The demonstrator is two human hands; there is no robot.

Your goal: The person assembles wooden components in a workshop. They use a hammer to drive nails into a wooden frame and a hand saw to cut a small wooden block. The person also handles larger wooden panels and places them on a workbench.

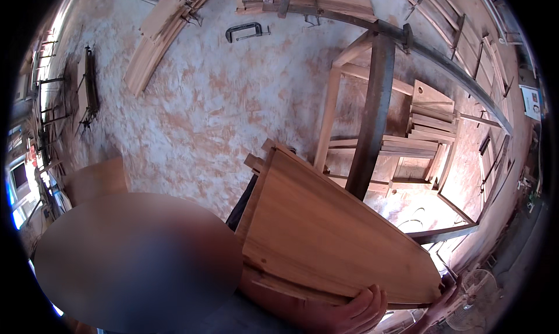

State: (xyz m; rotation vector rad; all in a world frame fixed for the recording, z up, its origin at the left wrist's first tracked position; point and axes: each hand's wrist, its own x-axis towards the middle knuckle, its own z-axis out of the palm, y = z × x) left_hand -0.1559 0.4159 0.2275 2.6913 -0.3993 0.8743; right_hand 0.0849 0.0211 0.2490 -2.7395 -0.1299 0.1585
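A broad, tapering wooden panel (335,235) fills the lower middle, tilted, with at least one more board along its near edge. My left hand (364,309) curls its fingers over that near edge. At the panel's narrow right end, my right hand (447,299) grips the corner; part of it is hidden behind the wood. Short wooden ends (254,161) stick out past the panel's far left corner. Dark cloth (241,205) shows beside its left edge.
A metal frame (372,112) stands beyond the panel, with a wooden frame (327,118) and stacked boards (431,127) by it. A C-clamp (247,31) lies on the stained floor (198,101). Long boards (154,48) lie far left. A fan (474,296) is lower right; a blur covers the lower left.
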